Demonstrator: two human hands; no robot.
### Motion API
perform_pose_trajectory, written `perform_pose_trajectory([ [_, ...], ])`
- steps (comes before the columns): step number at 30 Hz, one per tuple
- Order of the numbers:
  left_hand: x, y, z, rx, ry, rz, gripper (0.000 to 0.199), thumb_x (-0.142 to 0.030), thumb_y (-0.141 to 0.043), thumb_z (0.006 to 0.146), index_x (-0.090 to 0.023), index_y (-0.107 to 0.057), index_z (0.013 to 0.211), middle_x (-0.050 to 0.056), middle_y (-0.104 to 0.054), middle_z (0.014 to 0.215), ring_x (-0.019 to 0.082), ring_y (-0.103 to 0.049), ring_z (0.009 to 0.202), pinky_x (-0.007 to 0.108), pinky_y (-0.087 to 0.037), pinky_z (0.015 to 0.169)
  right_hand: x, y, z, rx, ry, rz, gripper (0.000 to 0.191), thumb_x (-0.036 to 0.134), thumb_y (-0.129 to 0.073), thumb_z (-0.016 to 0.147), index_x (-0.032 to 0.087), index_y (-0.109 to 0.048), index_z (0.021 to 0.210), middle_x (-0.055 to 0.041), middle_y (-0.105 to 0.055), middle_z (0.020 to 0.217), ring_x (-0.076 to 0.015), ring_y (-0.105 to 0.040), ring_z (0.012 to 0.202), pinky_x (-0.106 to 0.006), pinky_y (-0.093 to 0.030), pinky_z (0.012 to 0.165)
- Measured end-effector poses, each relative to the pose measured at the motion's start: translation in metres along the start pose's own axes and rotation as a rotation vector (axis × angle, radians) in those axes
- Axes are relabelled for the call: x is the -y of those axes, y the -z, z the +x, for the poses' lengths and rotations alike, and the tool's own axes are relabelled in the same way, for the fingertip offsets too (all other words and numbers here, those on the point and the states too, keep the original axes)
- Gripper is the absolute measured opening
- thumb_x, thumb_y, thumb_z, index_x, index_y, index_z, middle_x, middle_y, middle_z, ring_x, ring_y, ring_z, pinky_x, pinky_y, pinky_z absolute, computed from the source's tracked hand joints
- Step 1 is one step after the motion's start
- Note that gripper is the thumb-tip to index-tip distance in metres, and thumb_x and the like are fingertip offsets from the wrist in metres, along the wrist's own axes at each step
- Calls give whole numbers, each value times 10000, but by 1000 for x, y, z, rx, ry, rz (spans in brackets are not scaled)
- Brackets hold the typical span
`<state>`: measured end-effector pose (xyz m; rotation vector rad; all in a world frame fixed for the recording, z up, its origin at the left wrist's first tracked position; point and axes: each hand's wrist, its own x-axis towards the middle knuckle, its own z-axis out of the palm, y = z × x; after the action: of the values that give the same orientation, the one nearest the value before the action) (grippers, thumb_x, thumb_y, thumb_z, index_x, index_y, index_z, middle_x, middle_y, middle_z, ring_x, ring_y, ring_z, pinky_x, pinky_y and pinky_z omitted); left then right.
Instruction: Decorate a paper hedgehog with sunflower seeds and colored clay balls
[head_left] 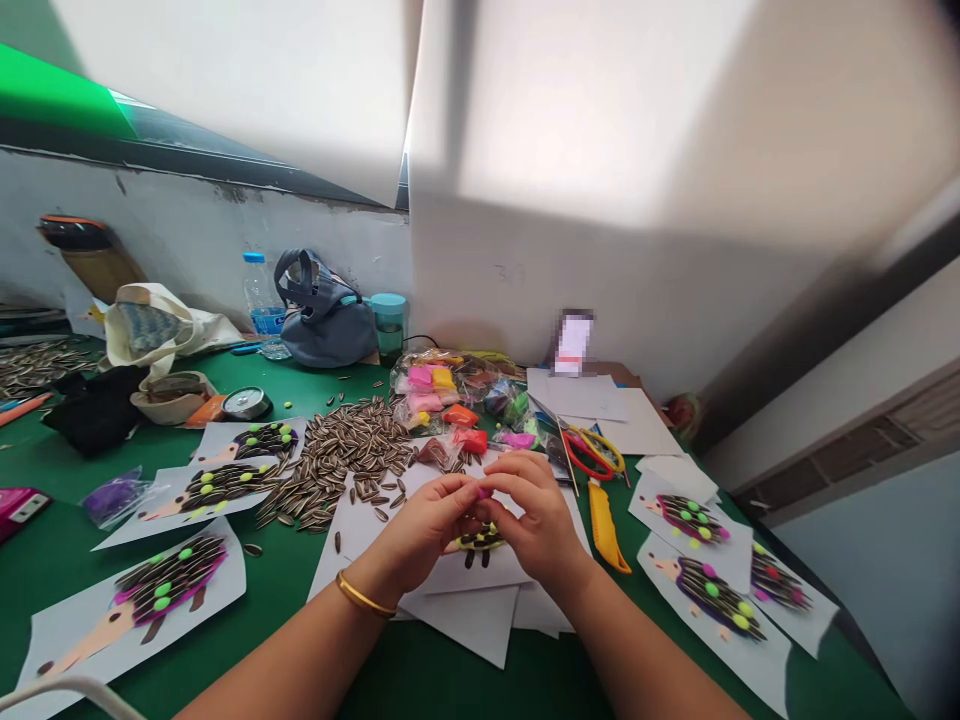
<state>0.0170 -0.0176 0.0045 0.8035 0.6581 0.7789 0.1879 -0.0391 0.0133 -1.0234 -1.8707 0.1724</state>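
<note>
My left hand [427, 525], with a gold bangle on its wrist, and my right hand [541, 520] meet above a stack of white paper [480, 610]. A small lump of magenta modelling clay [485, 492] shows between their fingertips, pinched by both hands. Below the fingers lies a hedgehog picture [478, 541] with yellow clay and dark seeds, largely covered by my hands. A heap of striped sunflower seeds [345, 450] spreads to the left of the paper. Bagged coloured clay [442, 385] lies beyond my hands.
Finished-looking hedgehog pictures [161, 595] lie at left, and more hedgehog pictures [709, 595] at right. Near my right hand are scissors [589, 455] and a yellow utility knife [606, 525]. A blue-grey bag [330, 325], bottle [262, 310] and phone [574, 342] stand along the wall.
</note>
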Motion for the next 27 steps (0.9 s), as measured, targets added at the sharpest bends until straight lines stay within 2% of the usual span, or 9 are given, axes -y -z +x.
perform_pose_trajectory([
  [3, 0, 2, 0, 26, 14, -25, 281, -399, -745, 784, -150, -697, 904, 44, -649, 793, 115, -595, 695, 224, -406, 645, 0, 0, 1, 20, -19, 24, 138, 284, -629, 884, 280, -707, 998, -53, -677, 1036, -251, -571, 1074, -461, -471, 954],
  [6, 0, 4, 1, 0, 41, -22, 295, -409, -763, 761, -162, -686, 904, 19, -624, 733, 100, -568, 632, 202, -329, 541, -1, 2, 2, 61, -31, 66, 178, 331, -650, 876, 282, -710, 1037, -60, -683, 1060, -258, -571, 1092, -465, -471, 963],
  [12, -3, 1, -1, 7, 52, -20, 296, -398, -766, 763, -147, -689, 900, 41, -646, 777, 102, -580, 662, 199, -358, 561, -4, 10, 6, 87, -56, 158, 126, 335, -656, 882, 268, -732, 956, -54, -704, 1021, -237, -598, 1051, -442, -474, 973],
  [16, -11, 2, -1, -84, -47, -50, 290, -419, -728, 790, -137, -698, 853, 50, -651, 788, 115, -592, 678, 207, -409, 579, -13, 24, 6, 115, -236, 124, 180, 375, -632, 887, 253, -724, 982, -66, -715, 992, -232, -643, 970, -406, -530, 877],
  [18, -16, 5, 1, -161, -111, -100, 277, -412, -719, 796, -138, -690, 819, 40, -648, 803, 109, -598, 698, 199, -436, 597, -19, 33, 7, 179, -346, 64, 205, 394, -632, 873, 248, -725, 982, -60, -718, 997, -228, -659, 946, -382, -546, 834],
  [21, -20, 9, 4, -246, -124, -181, 236, -379, -711, 803, -147, -669, 798, 11, -631, 758, 87, -589, 665, 180, -447, 572, -26, 44, 8, 374, -431, -31, 165, 373, -649, 838, 245, -733, 899, -41, -727, 970, -222, -673, 914, -340, -555, 755],
  [25, -20, 11, 6, -292, -130, -232, 189, -332, -711, 803, -152, -655, 791, 2, -627, 726, 85, -593, 645, 177, -464, 558, -28, 48, 6, 599, -441, -70, 89, 284, -656, 812, 265, -717, 874, -14, -731, 900, -176, -665, 695, -269, -511, 533],
  [27, -19, 11, 7, -288, -129, -242, 177, -319, -710, 803, -154, -649, 794, 2, -628, 726, 86, -595, 643, 178, -471, 560, -29, 45, 4, 645, -408, -115, 92, 235, -665, 794, 271, -713, 863, -9, -730, 871, -176, -663, 686, -262, -494, 525],
])
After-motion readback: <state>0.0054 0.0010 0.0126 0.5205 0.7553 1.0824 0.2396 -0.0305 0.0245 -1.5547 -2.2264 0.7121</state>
